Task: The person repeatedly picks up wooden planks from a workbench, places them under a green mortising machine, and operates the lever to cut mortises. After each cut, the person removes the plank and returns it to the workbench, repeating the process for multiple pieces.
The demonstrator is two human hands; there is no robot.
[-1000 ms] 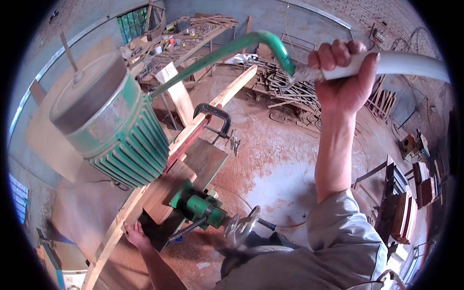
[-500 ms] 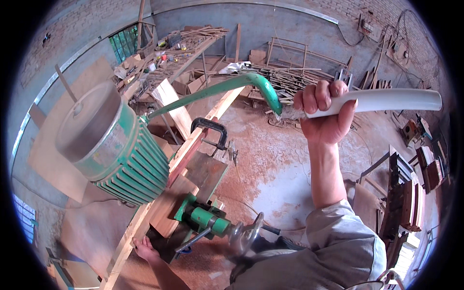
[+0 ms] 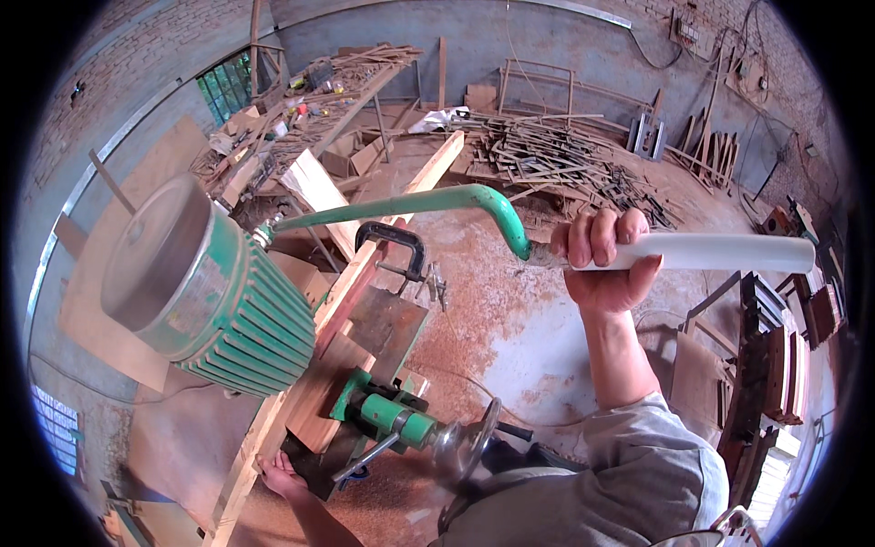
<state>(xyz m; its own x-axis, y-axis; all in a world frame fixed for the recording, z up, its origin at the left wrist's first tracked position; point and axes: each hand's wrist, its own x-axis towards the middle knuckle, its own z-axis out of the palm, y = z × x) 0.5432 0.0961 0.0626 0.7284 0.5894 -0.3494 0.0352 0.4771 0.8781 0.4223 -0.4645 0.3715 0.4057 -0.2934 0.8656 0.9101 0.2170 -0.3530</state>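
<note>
My right hand (image 3: 606, 260) is wrapped round a long white tubular sleeve (image 3: 729, 252) at the end of a bent green lever (image 3: 392, 205). The lever runs from a green ribbed motor housing (image 3: 246, 310) on the left. Beneath the motor lies a long light wooden beam (image 3: 244, 474). My left hand (image 3: 283, 476) rests against its near side, fingers loosely stretched and partly hidden. A reddish wood block (image 3: 330, 392) sits between the beam and a green screw clamp (image 3: 392, 415) with a metal handwheel (image 3: 480, 439). The tool under the motor is hidden.
A black C-clamp (image 3: 415, 251) grips the beam's far part. Behind stand a cluttered workbench (image 3: 360, 100) and a heap of thin wood strips (image 3: 547, 150). Stacked dark wooden pieces (image 3: 775, 374) are at the right. Reddish sawdust covers much of the floor (image 3: 474, 310).
My right hand has pulled the white sleeve and green lever lower; the sleeve now lies nearly level. My left hand stays beside the beam. The view has shifted slightly.
</note>
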